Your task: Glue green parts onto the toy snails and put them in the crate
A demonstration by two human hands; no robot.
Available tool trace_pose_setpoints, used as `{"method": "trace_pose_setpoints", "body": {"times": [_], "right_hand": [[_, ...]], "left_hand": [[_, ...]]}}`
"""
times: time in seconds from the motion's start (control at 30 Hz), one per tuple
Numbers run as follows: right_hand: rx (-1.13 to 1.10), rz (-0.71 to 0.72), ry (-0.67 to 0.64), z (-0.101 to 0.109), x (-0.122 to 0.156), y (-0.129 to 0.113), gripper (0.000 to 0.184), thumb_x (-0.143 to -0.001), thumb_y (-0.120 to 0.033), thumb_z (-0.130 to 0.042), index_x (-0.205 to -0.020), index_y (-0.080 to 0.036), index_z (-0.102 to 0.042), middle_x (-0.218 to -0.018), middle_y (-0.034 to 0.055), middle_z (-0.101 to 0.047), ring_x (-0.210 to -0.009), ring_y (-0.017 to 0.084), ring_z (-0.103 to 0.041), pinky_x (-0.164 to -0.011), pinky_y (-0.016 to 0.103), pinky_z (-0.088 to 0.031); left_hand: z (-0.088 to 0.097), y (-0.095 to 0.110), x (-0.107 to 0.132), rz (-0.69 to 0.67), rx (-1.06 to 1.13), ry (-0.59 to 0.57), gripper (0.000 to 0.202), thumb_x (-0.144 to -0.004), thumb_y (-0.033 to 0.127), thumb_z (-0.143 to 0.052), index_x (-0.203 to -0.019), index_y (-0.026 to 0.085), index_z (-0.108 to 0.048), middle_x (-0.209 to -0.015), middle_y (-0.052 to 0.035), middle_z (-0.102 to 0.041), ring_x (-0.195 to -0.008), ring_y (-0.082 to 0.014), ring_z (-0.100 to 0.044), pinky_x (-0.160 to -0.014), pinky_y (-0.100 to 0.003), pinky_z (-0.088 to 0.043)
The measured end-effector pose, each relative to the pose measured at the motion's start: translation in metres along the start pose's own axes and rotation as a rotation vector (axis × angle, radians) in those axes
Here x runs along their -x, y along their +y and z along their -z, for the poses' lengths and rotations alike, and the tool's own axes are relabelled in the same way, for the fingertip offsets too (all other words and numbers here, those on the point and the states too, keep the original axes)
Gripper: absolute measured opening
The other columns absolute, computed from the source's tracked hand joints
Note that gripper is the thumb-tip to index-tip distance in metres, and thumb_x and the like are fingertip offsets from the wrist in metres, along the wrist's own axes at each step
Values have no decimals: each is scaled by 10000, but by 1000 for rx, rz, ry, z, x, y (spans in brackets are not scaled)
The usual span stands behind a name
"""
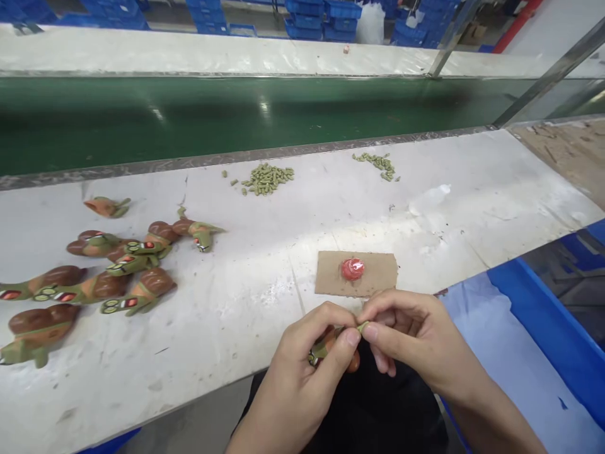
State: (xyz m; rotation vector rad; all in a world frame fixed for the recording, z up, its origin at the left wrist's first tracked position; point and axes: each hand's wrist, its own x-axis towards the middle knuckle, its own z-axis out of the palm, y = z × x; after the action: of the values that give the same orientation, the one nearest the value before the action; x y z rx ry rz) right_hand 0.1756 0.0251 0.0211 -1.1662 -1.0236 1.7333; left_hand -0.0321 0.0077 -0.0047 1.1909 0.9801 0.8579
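Observation:
My left hand (312,372) is closed around a small green and brown toy figure (322,348), most of it hidden by the fingers. Between the thumb and forefinger of my right hand (416,334) is a tiny green piece (362,326), pinched against the toy near my left fingertips. Whether piece and toy are joined I cannot tell. Just beyond my hands lies a cardboard piece (378,277) with a glossy red blob (352,269) on it. Several similar toy figures (142,291) are spread over the left of the white table (227,340).
Small green pieces lie in a larger pile (267,179) and a smaller pile (378,165) toward the table's far side. A green conveyor belt (212,120) runs behind. At my right is a blue bin (553,328) with a pale liner. Blue crates (302,22) stand farther back.

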Motion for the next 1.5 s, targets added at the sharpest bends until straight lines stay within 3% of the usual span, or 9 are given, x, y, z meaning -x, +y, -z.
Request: {"method": "trace_pose_setpoints", "body": {"times": [0.1,0.2,0.37,0.63,0.77,1.03,1.17,1.3,1.5], "right_hand": [[118,43,44,8,-3,-7,81,-958,-290,-960,-983,-238,-902,-639,0,-785,-523,130,-723,-513,188,-605],[313,213,175,16,-16,-16,55,-998,-306,-911,-1004,-252,-915,-654,-5,-777,-546,142,-713,-527,223,-601],[714,473,324,24,-38,-22,104,-1009,-221,-845,-954,-263,-923,-891,15,-823,-729,152,-716,-641,277,-579],[876,468,272,24,-38,-21,149,-1069,-203,-775,-1025,-246,-910,-959,24,-842,-745,163,-711,-635,319,-527],[911,467,282,24,-38,-22,161,-1086,-222,-761,-1034,-258,-909,-953,33,-837,-731,178,-689,-642,343,-530],[852,419,274,23,-37,-21,152,-1088,-232,-787,-1060,-279,-928,-1023,43,-872,-803,195,-762,-676,344,-591],[547,328,336,16,-29,-18,82,-1061,-317,-869,-1004,-303,-928,-1032,34,-895,-898,223,-850,-747,337,-708],[258,171,282,8,-18,-13,71,-999,-354,-946,-979,-288,-930,-954,43,-911,-867,256,-901,-763,362,-784],[146,135,259,7,-13,-9,44,-974,-318,-966,-951,-299,-934,-924,29,-910,-849,245,-908,-779,348,-795]], "left_hand": [[-2,-2,2,73,10,0,261,-1208,561,-633,-1176,323,-736,-917,31,-746,-844,-159,-690,-789,-256,-565],[-4,-2,1,98,-18,34,290,-1209,603,-606,-1320,360,-720,-1051,14,-752,-960,-185,-698,-843,-271,-590],[-8,-8,-3,40,-43,57,208,-1199,527,-662,-1283,357,-748,-1089,13,-783,-1032,-196,-754,-896,-279,-593],[-9,-15,-3,-78,47,86,237,-1144,396,-799,-1376,441,-811,-1211,43,-844,-1101,-168,-811,-1012,-250,-618],[-11,-13,-6,-47,126,101,214,-1143,409,-802,-1356,418,-813,-1230,29,-848,-1091,-164,-822,-1002,-243,-643],[-12,-13,-12,-51,142,110,162,-1144,378,-807,-1304,402,-792,-1183,44,-834,-1088,-145,-808,-990,-209,-636],[-12,-13,-12,-69,132,115,139,-1144,354,-809,-1274,403,-801,-1124,61,-830,-1036,-126,-798,-951,-187,-623],[-14,-14,-13,-86,142,126,165,-1143,314,-807,-1290,389,-811,-1190,48,-859,-1115,-142,-817,-1008,-212,-627],[-18,-12,-13,-90,158,161,144,-1116,279,-826,-1249,333,-818,-1164,23,-885,-1086,-172,-841,-990,-256,-652]]}}
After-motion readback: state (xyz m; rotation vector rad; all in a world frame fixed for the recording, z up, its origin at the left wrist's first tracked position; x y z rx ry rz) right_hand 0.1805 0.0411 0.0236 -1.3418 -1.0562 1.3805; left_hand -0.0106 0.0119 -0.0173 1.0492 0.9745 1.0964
